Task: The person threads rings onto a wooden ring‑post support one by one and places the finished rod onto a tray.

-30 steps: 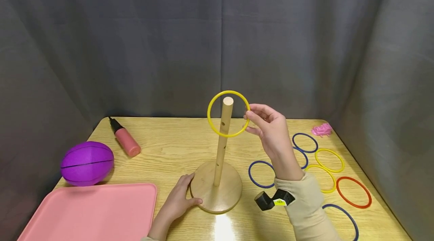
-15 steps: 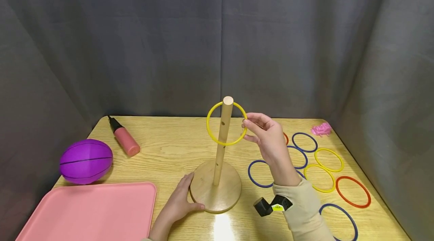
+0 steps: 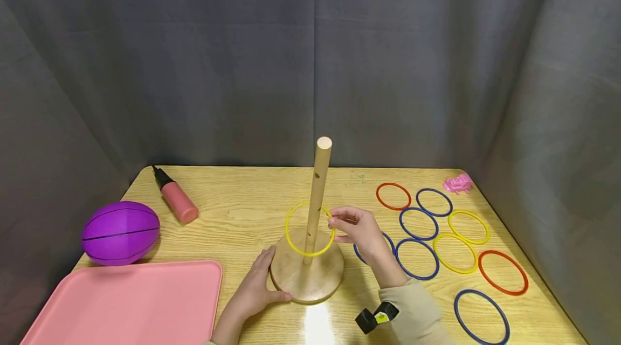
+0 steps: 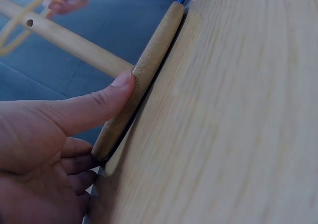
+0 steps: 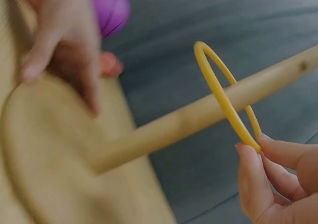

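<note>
A wooden post with small holes stands upright on a round wooden base. My left hand holds the base at its left side, the thumb on the near rim and the fingers around the far left edge. In the left wrist view the thumb presses the edge of the base. A thin yellow ring encircles the lower part of the post. My right hand pinches its right side between thumb and fingertips. The right wrist view shows the post passing through the yellow ring.
Several blue rings, two yellow rings and two red rings lie on the right of the table. A pink toy sits behind them. At left are a pink tray, a purple ball and a hand pump.
The right hand has lowered the yellow ring from around the post's top to near its base. A red ring and blue rings behind the arm now show. The left hand stays on the base.
</note>
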A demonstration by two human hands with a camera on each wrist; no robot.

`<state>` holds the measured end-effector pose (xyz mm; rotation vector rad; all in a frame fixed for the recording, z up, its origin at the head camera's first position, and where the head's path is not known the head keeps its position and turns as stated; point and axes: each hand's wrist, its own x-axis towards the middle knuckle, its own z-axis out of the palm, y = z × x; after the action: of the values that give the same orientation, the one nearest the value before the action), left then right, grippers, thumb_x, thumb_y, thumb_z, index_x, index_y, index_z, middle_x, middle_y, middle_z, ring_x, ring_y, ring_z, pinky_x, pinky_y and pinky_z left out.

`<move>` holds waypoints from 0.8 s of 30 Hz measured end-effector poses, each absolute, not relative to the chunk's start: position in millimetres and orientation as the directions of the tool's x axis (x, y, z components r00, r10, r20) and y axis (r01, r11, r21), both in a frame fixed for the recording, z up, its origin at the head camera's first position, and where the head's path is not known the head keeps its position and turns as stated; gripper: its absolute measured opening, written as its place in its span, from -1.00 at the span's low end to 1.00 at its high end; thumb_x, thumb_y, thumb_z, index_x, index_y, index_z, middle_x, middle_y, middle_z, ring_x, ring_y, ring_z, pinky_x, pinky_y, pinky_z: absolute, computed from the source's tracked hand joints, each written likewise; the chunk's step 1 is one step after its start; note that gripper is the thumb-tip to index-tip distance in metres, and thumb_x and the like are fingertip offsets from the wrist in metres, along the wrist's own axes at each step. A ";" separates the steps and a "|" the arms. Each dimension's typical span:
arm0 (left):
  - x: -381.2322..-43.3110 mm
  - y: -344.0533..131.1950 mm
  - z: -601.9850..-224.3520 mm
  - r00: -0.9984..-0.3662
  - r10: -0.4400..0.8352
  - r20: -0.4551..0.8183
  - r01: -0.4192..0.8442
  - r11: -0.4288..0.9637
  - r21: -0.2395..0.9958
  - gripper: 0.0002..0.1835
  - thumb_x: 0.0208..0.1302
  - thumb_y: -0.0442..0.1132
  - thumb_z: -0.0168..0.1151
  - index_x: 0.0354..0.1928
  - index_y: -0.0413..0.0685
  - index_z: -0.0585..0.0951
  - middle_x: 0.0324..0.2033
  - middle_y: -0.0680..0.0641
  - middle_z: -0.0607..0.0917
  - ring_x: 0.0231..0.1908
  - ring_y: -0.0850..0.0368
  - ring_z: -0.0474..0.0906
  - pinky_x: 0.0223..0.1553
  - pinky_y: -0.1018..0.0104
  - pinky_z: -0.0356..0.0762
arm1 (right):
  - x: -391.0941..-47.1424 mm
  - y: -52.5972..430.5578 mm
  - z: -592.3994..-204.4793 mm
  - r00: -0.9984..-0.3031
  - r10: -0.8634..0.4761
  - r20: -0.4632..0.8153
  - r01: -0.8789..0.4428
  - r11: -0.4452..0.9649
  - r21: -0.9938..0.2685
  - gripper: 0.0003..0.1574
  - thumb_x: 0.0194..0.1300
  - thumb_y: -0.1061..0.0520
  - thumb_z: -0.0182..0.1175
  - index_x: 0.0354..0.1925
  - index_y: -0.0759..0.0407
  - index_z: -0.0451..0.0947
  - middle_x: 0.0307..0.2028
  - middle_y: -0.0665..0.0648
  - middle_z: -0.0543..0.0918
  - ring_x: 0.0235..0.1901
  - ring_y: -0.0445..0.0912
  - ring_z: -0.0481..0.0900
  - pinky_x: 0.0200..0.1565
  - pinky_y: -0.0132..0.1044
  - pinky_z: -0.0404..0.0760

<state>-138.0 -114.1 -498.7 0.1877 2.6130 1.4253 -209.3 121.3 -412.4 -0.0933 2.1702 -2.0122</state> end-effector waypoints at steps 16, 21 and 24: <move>-138.1 -118.7 -499.8 -0.974 0.209 -0.088 0.025 0.486 0.873 0.22 -0.24 -0.16 0.59 0.48 -0.26 0.08 0.48 -0.37 0.04 0.47 -0.40 -0.12 0.39 -0.41 -0.07 | -216.3 111.5 -475.0 -0.978 -0.195 -0.079 -0.023 0.472 -0.881 -0.89 0.19 0.36 0.29 -0.26 0.37 0.66 -0.42 0.16 0.66 -0.51 -0.20 0.58 -0.48 -0.26 0.74; -139.1 -119.9 -501.1 -0.974 0.210 -0.087 0.026 0.481 0.877 0.22 -0.23 -0.15 0.60 0.48 -0.25 0.09 0.48 -0.37 0.05 0.47 -0.39 -0.11 0.40 -0.38 -0.06 | -216.5 112.2 -474.7 -0.984 -0.169 -0.059 -0.034 0.501 -0.865 -0.90 0.18 0.38 0.28 -0.28 0.35 0.67 -0.43 0.16 0.68 -0.46 -0.17 0.61 -0.47 -0.31 0.73; -139.2 -120.1 -501.3 -0.973 0.214 -0.083 0.029 0.475 0.879 0.22 -0.23 -0.15 0.60 0.48 -0.25 0.08 0.48 -0.36 0.04 0.47 -0.39 -0.12 0.40 -0.39 -0.07 | -218.8 118.8 -469.2 -0.989 -0.148 -0.026 -0.059 0.542 -0.839 -0.90 0.19 0.35 0.29 -0.27 0.35 0.67 -0.44 0.16 0.70 -0.48 -0.15 0.63 -0.47 -0.33 0.71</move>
<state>-139.2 -120.1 -501.3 0.2122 2.5375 1.5072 -218.8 118.8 -469.2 -0.1795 2.6749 -1.4497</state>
